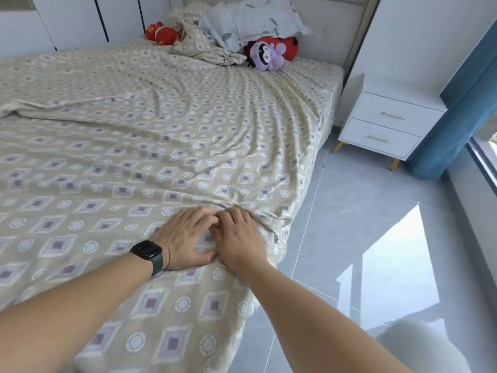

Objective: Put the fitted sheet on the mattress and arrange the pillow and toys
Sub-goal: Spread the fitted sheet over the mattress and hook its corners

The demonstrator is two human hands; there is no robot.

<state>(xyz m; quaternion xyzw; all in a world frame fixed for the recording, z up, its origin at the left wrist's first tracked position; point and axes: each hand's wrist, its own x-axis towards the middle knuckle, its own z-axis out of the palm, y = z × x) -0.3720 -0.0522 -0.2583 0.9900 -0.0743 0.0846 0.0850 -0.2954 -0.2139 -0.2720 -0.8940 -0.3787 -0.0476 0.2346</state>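
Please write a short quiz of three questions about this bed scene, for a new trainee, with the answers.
1. True or false: the pillow lies at the foot of the bed.
2. Which wrist carries the black watch? A) left B) right
3. Fill in: the purple plush toy lies in front of a ___ plush toy.

Key
1. False. It leans at the headboard.
2. A. The left hand and the right hand both rest on the fitted sheet, near the bed's edge.
3. Red.
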